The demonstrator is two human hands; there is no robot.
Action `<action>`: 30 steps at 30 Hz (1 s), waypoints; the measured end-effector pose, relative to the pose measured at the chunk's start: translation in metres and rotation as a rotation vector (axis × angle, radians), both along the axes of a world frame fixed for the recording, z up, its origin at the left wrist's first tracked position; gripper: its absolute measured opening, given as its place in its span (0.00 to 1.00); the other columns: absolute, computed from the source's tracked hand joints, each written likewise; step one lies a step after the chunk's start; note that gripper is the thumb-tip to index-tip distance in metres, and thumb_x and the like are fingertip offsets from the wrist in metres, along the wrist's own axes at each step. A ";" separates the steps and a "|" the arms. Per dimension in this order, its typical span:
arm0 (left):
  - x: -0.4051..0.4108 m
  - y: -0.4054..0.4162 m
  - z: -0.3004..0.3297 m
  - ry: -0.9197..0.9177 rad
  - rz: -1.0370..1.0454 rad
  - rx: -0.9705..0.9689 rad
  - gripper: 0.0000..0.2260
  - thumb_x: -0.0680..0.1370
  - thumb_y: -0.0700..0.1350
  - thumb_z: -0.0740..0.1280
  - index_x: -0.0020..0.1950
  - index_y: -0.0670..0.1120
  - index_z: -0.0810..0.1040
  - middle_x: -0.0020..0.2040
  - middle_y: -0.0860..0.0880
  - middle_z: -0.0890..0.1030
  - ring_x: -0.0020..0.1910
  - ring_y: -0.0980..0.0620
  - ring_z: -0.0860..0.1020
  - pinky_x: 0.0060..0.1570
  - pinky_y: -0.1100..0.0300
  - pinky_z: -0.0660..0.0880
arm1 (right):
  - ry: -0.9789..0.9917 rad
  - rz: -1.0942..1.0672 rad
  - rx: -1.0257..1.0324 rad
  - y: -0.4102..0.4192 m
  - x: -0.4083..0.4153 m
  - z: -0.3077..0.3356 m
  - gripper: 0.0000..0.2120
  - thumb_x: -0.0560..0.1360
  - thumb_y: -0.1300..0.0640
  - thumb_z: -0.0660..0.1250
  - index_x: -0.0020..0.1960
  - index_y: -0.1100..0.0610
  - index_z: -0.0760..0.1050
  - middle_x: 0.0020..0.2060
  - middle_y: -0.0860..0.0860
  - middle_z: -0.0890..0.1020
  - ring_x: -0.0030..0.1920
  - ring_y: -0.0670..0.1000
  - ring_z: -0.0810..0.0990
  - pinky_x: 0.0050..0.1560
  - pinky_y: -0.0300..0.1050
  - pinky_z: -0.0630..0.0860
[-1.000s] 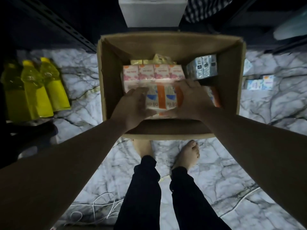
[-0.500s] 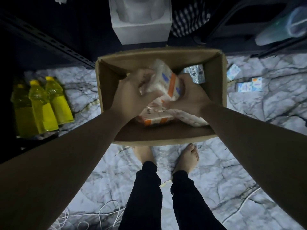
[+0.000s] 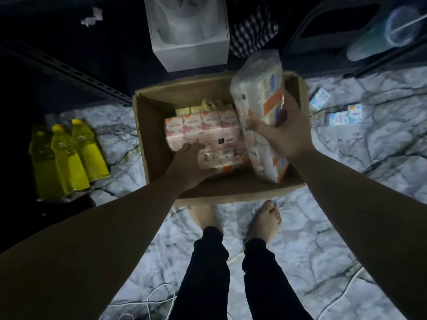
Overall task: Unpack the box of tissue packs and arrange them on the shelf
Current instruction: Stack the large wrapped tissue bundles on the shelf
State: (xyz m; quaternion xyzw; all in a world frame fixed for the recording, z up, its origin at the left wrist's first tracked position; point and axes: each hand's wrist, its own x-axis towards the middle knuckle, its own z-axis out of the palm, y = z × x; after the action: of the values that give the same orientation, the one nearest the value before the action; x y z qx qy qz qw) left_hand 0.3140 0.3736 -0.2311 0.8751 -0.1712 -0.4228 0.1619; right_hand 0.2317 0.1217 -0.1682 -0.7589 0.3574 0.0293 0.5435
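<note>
An open cardboard box [image 3: 152, 144] stands on the marble floor in front of my feet. Inside lie pink tissue packs [image 3: 203, 128] in a row, small yellow packs [image 3: 198, 109] behind them, and more wrapped packs near the front. My right hand [image 3: 282, 135] grips a long plastic-wrapped bundle of tissue packs [image 3: 258, 88] with orange and blue print, lifted on end above the box's right side. A second orange-striped bundle [image 3: 265, 162] leans in the box below it. My left hand [image 3: 187, 162] reaches into the box and rests on the packs; its fingers are partly hidden.
Three yellow bottles [image 3: 67, 158] stand wrapped together on the floor at left. A white carton [image 3: 189, 33] sits behind the box. Loose blue tissue packs [image 3: 344, 116] lie on the floor at right. Dark metal shelving [image 3: 69, 72] runs along the back left. White cables [image 3: 159, 299] trail near my feet.
The bundle held in both hands over the box has risen and swung right, now in my right hand alone. My left hand let go and dropped onto the packs inside.
</note>
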 end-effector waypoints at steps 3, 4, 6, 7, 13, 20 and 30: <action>-0.003 0.012 -0.029 0.076 -0.062 0.135 0.47 0.64 0.62 0.81 0.78 0.54 0.65 0.77 0.48 0.65 0.75 0.44 0.65 0.73 0.45 0.69 | 0.011 -0.016 -0.021 0.000 -0.002 -0.015 0.33 0.68 0.39 0.80 0.67 0.33 0.67 0.50 0.24 0.80 0.54 0.29 0.79 0.52 0.27 0.76; -0.005 0.013 -0.037 0.093 -0.055 0.113 0.48 0.64 0.60 0.83 0.78 0.53 0.64 0.77 0.47 0.64 0.76 0.44 0.65 0.73 0.45 0.69 | 0.003 -0.022 -0.036 0.000 -0.003 -0.020 0.34 0.67 0.37 0.80 0.67 0.33 0.67 0.51 0.24 0.80 0.54 0.29 0.79 0.53 0.29 0.76; -0.009 0.013 -0.046 0.079 0.009 0.046 0.47 0.64 0.55 0.84 0.78 0.51 0.64 0.76 0.47 0.66 0.75 0.45 0.67 0.72 0.46 0.70 | -0.013 -0.028 -0.069 0.000 -0.006 -0.031 0.35 0.66 0.34 0.79 0.68 0.35 0.69 0.52 0.26 0.80 0.55 0.31 0.79 0.56 0.32 0.77; -0.011 0.013 -0.050 0.062 0.057 0.010 0.46 0.65 0.55 0.84 0.77 0.51 0.65 0.75 0.47 0.68 0.73 0.46 0.69 0.71 0.47 0.71 | -0.021 -0.033 -0.090 0.001 -0.007 -0.036 0.36 0.65 0.31 0.78 0.69 0.36 0.69 0.54 0.28 0.81 0.56 0.33 0.80 0.59 0.38 0.79; -0.017 0.012 -0.029 -0.083 0.080 -0.100 0.32 0.64 0.60 0.81 0.64 0.50 0.78 0.61 0.48 0.78 0.61 0.48 0.75 0.59 0.55 0.75 | -0.171 -0.048 -0.166 0.005 -0.009 -0.019 0.44 0.67 0.33 0.79 0.76 0.47 0.66 0.70 0.44 0.76 0.69 0.41 0.75 0.67 0.45 0.76; -0.003 0.001 0.091 -0.048 0.261 -0.256 0.24 0.66 0.49 0.82 0.57 0.52 0.75 0.46 0.59 0.80 0.45 0.61 0.78 0.41 0.77 0.70 | -0.192 -0.090 -0.152 0.005 -0.021 0.070 0.39 0.69 0.44 0.82 0.72 0.55 0.70 0.60 0.42 0.81 0.58 0.35 0.79 0.54 0.29 0.74; 0.032 -0.011 0.358 -0.223 0.139 -0.461 0.26 0.64 0.51 0.80 0.60 0.57 0.76 0.52 0.56 0.82 0.50 0.55 0.82 0.49 0.49 0.81 | -0.324 -0.115 -0.121 0.000 -0.046 0.278 0.41 0.67 0.50 0.83 0.71 0.58 0.64 0.58 0.46 0.76 0.58 0.38 0.78 0.55 0.33 0.75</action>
State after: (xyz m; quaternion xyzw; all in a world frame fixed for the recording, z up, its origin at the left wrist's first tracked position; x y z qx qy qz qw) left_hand 0.3465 0.3625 0.1268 0.8658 -0.2191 -0.2614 0.3660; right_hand 0.1853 0.1220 0.1094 -0.7634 0.3090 -0.1458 0.5482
